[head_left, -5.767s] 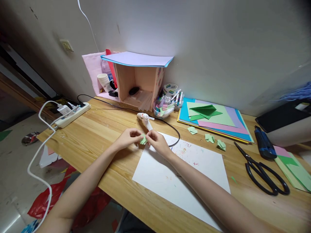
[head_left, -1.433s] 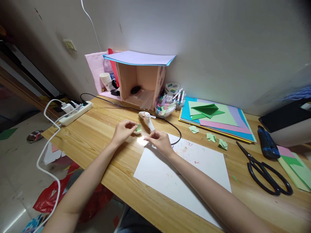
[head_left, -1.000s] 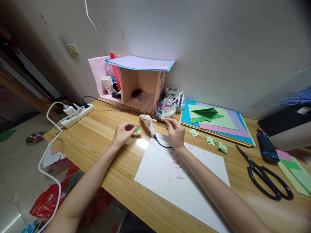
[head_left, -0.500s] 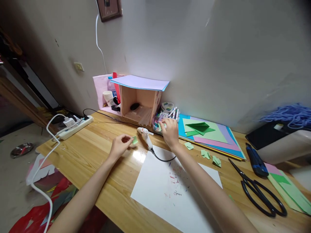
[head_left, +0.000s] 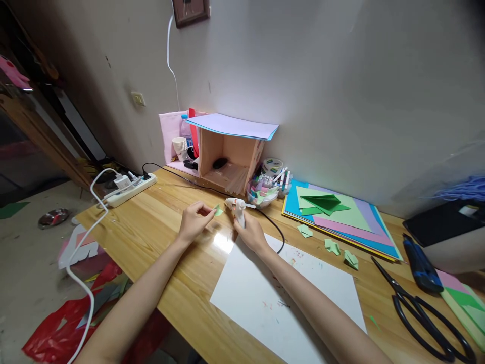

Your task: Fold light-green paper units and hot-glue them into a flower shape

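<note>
My left hand (head_left: 193, 222) pinches a small folded light-green paper piece (head_left: 217, 210) just above the wooden table (head_left: 151, 232). My right hand (head_left: 250, 233) is closed around the handle of a white glue gun (head_left: 237, 206), whose nozzle points left towards the green piece. The gun's black cord (head_left: 278, 233) loops back across the table behind my right wrist. A white sheet (head_left: 288, 298) with coloured specks lies under my right forearm.
Three more folded green pieces (head_left: 332, 246) lie to the right, before a stack of coloured paper (head_left: 337, 215). Black scissors (head_left: 424, 313) and a blue cutter (head_left: 420, 263) sit far right. A small box shelf (head_left: 227, 156), a bowl of markers (head_left: 265, 189) and a power strip (head_left: 131, 183) stand at the back.
My right hand left the green piece, reached back to the marker bowl, then came forward and took hold of the glue gun. My left hand kept the green piece.
</note>
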The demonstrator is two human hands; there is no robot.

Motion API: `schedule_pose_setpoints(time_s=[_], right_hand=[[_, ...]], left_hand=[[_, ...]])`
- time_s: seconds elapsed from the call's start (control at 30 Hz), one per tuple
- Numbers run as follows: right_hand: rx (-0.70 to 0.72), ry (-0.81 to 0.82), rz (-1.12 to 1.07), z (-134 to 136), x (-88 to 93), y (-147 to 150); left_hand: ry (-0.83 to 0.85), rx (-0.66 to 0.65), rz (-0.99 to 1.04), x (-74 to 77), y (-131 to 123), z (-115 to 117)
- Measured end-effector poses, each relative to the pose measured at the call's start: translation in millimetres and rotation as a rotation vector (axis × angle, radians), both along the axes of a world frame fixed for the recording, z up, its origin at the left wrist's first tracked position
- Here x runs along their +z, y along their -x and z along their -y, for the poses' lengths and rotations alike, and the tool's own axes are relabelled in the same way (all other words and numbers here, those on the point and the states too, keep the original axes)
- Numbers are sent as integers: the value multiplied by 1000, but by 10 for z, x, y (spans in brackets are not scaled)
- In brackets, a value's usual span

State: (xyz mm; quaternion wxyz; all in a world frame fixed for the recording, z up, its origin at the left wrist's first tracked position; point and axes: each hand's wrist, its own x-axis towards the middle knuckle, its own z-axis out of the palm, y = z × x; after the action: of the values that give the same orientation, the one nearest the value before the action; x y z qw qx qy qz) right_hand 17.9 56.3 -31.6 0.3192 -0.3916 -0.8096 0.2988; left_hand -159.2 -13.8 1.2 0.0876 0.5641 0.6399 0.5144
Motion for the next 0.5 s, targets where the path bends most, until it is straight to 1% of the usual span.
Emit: schedule_pose_setpoints(time_s=[0.13, 0.27, 0.4, 0.5], right_hand=[[39, 89, -115, 150, 71, -223], [68, 176, -152, 277, 60, -418], [111, 232, -151, 304, 4, -465], [143, 257, -134, 305, -2, -454]], left_hand=[[21, 42, -5, -41, 32, -24], [34, 74, -14, -67, 52, -43], [38, 78, -14, -66, 49, -45], [37, 65, -14, -60, 43, -42]])
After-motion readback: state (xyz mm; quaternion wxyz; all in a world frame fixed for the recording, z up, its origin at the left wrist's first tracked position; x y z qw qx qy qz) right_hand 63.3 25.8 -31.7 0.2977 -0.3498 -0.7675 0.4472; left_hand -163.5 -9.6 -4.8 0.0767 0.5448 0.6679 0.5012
